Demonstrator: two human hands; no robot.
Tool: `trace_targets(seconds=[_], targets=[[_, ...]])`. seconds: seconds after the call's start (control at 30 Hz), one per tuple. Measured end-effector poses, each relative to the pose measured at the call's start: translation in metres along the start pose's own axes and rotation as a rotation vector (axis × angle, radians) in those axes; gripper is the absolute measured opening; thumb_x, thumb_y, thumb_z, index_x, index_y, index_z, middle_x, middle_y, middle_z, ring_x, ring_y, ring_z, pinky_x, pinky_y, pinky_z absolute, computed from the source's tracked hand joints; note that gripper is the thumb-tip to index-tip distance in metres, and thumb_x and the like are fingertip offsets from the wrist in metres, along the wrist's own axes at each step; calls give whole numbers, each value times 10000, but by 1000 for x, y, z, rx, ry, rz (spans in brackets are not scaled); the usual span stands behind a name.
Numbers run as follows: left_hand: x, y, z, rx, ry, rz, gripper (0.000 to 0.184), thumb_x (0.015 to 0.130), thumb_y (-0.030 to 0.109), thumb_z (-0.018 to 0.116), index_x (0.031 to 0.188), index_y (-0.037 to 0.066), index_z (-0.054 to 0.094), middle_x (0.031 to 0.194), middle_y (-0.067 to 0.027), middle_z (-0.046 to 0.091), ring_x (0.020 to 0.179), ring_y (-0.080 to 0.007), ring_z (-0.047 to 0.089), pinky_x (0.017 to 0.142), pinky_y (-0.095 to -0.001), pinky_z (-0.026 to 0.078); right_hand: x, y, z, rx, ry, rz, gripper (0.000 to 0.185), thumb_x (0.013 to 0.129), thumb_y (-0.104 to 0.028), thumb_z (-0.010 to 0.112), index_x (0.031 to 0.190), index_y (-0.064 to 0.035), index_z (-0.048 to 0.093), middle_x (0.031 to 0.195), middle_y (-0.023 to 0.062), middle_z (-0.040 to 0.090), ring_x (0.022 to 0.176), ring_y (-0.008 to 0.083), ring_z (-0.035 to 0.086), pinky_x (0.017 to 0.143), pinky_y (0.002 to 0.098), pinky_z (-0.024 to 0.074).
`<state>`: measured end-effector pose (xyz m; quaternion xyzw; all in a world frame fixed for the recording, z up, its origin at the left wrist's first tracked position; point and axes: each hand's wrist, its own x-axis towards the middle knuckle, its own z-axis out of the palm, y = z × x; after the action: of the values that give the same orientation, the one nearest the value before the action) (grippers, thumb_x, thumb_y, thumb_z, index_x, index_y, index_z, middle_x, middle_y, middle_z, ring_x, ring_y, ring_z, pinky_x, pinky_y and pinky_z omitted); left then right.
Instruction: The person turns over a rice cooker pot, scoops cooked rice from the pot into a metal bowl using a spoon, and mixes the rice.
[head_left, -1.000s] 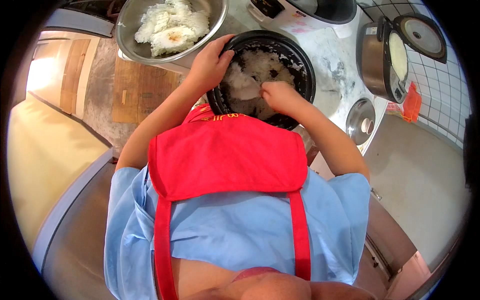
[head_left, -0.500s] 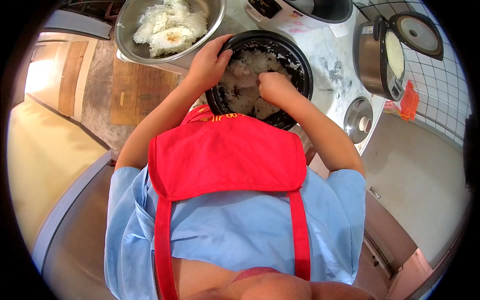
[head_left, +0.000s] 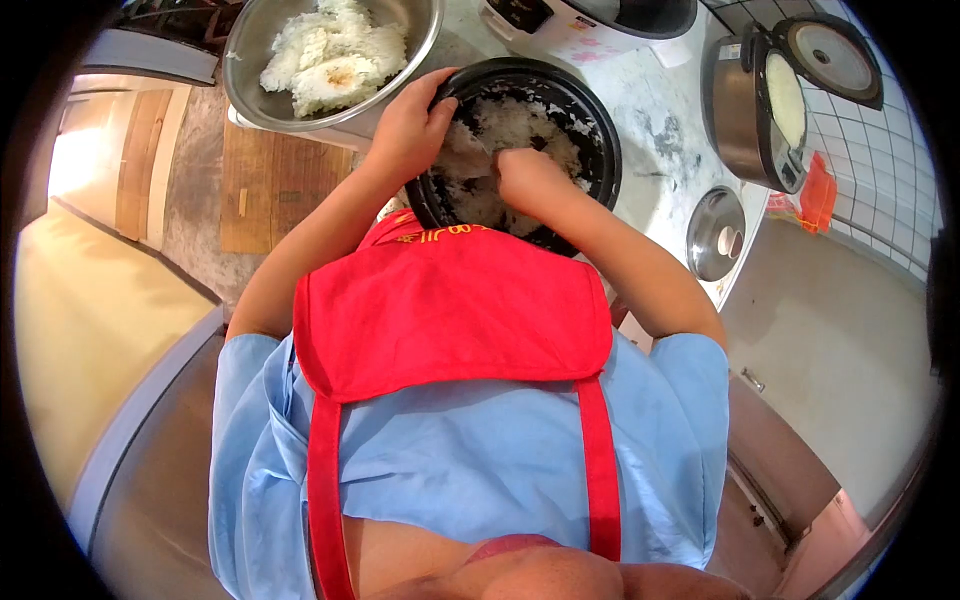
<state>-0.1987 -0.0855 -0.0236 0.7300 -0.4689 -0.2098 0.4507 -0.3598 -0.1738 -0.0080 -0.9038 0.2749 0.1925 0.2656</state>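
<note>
A black rice cooker pot (head_left: 606,135) is tilted toward me against the red apron, with loose white rice (head_left: 520,122) on its bottom and grains stuck to its wall. My left hand (head_left: 412,125) is closed on the pot's left rim, thumb on the inner side. Inside the pot, my right hand (head_left: 530,180) is wrapped around what looks like a rice paddle (head_left: 478,158). Its pale, see-through blade points left into the rice, and the handle is hidden in my fist. Left of the pot stands a steel bowl (head_left: 432,40) holding a big clump of cooked rice (head_left: 335,55).
A white rice cooker (head_left: 590,40) stands behind the pot. At the right are a brown cooker (head_left: 735,115) with its lid up and a steel pot lid (head_left: 715,235) near the counter (head_left: 655,165) edge. An orange bag (head_left: 818,195) lies by the tiled wall.
My right hand has moved left inside the pot with the paddle, toward my left hand. The left hand keeps its hold on the rim. The whole view has shifted slightly.
</note>
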Motion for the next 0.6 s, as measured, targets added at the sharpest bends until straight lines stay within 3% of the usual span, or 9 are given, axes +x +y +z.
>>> trace_targets(seconds=[0.4, 0.6], targets=[[1, -3, 1, 7, 4, 1, 356, 866, 147, 499, 1208, 47, 503, 1091, -184, 585, 1027, -317, 553, 886, -341, 410, -7, 2, 21, 94, 23, -92, 216, 725, -78, 476, 784, 38, 648, 819, 273, 615, 778, 411, 613, 716, 468, 491], [-1, -2, -1, -1, 5, -17, 360, 861, 172, 518, 1195, 39, 507, 1102, -198, 574, 1048, -343, 536, 889, -374, 413, -5, 21, 17, 100, 48, -125, 218, 736, -103, 471, 807, 9, 644, 794, 240, 619, 795, 412, 600, 748, 470, 471]])
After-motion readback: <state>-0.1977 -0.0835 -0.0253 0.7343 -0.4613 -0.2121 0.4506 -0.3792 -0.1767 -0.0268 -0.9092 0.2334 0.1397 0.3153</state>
